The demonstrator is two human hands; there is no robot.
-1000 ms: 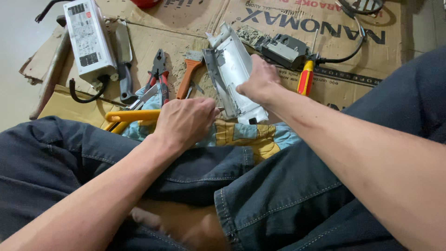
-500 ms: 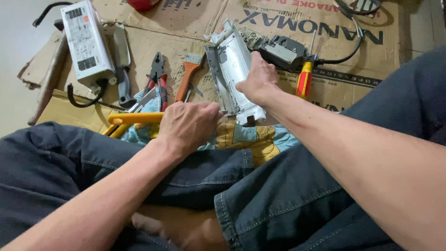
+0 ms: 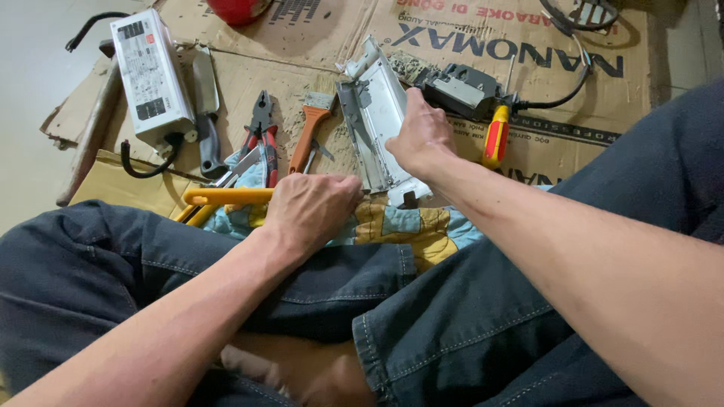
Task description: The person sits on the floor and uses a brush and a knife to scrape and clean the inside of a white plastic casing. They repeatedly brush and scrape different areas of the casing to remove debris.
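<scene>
My right hand clamped on metal housing, propped at cardboard's near edge. My left hand fisted just beside housing base, grip unclear. Pliers left of it.

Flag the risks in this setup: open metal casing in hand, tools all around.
1. The right hand grips the open grey sheet-metal casing bare; its thin edges could cut the skin.
2. The left hand presses near the casing's lower end, which rests on the patchwork cloth; a slip might drive the knuckles into metal.
3. The red-handled pliers and red-and-yellow screwdriver lie loose close by and could get knocked.
</scene>
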